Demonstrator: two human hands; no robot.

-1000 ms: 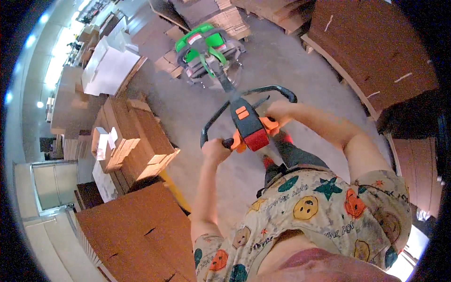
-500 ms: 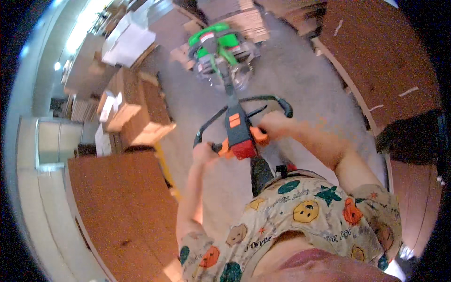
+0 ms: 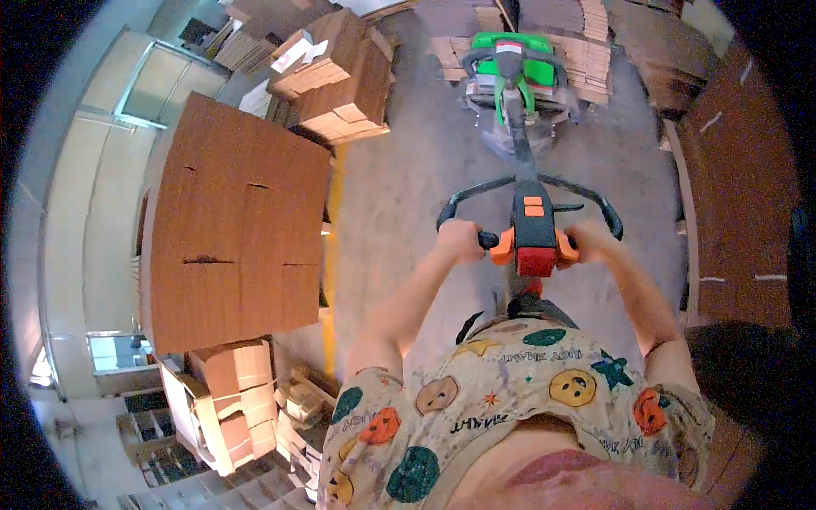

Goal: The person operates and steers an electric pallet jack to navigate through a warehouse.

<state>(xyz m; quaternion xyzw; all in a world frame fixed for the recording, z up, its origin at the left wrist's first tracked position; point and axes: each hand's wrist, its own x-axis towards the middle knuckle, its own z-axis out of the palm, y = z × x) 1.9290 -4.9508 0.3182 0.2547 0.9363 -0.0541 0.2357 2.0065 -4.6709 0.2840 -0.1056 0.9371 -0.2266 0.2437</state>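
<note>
My left hand (image 3: 461, 241) is wrapped around the left grip of a pallet truck's black tiller handle (image 3: 529, 194). On the other side, my right hand (image 3: 592, 245) is closed around the right grip, its fingers partly hidden. Orange thumb controls sit inside both grips, with a red button (image 3: 535, 262) at the near end of the tiller head. The tiller runs forward to the truck's green and black body (image 3: 537, 61), ahead of me. Both my arms reach forward from a patterned short-sleeved shirt.
A tall stack of brown cardboard (image 3: 238, 246) stands at left, beside a yellow floor line (image 3: 337, 195). Boxes (image 3: 340, 93) lie farther left, and more cardboard (image 3: 242, 395) is nearer. Cardboard stacks (image 3: 731, 187) line the right side; others (image 3: 588, 64) stand behind the truck.
The view has turned leftward, so the truck and tiller appear farther right and straighter ahead. More of the left-hand stacks shows. Both hands keep their hold on the grips.
</note>
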